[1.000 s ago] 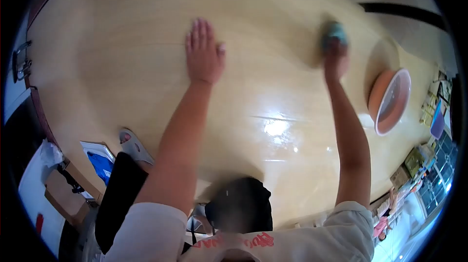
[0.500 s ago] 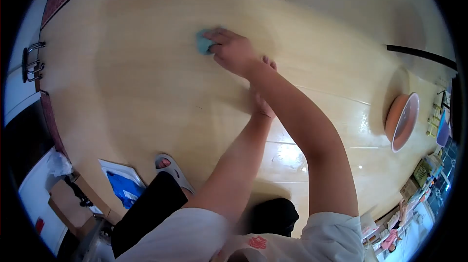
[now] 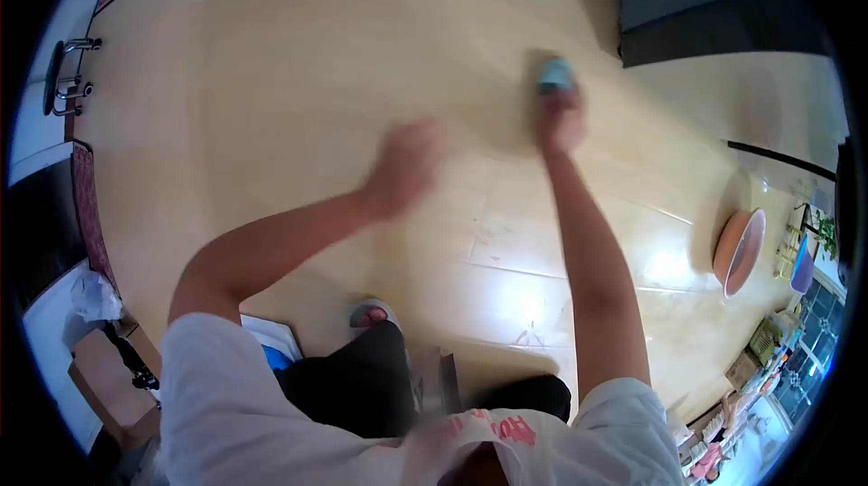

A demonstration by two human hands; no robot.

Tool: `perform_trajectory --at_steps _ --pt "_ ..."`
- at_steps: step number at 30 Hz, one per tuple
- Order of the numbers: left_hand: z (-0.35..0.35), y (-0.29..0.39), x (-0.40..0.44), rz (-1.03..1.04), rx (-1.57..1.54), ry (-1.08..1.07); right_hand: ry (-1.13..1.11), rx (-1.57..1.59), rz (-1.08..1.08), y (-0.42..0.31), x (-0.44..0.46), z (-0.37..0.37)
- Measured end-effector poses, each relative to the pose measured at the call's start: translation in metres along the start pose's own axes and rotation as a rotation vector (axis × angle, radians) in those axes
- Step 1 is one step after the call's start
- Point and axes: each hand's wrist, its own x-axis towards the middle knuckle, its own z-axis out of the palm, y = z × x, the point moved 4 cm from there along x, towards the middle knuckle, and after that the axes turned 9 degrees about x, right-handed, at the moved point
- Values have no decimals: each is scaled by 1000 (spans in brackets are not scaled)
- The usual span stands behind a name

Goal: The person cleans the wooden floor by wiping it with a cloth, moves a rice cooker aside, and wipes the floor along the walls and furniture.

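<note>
My right hand (image 3: 562, 124) is stretched forward over the pale floor (image 3: 298, 97), its fingers closed on a small light-blue cloth (image 3: 556, 75). The cloth is at floor level, as far as I can see, and its folds are too blurred to make out. Left of it, my left hand (image 3: 407, 165) is above the floor, smeared by motion. Its fingers cannot be told apart, and I see no object in it.
An orange basin (image 3: 740, 253) stands on the floor at the right. A dark piece of furniture (image 3: 723, 16) is at the upper right. An open cardboard box (image 3: 113, 373) lies at the lower left. My slippered foot (image 3: 372, 312) is below my left hand.
My right hand has moved to the right across the floor with the cloth. My left hand has moved leftward, so my arms are no longer crossed. The view has shifted somewhat.
</note>
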Motion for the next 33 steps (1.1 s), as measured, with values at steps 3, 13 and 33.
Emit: perform_trajectory --at_steps 3,13,33 --pt "-57 -121 -23 -611 475 258 -529 141 -658 -122 -49 44" --pt "-67 -184 -77 -882 744 174 330 -248 342 99 27 -85" --pt "-57 -261 101 -853 581 178 332 -271 207 -15 103 36"
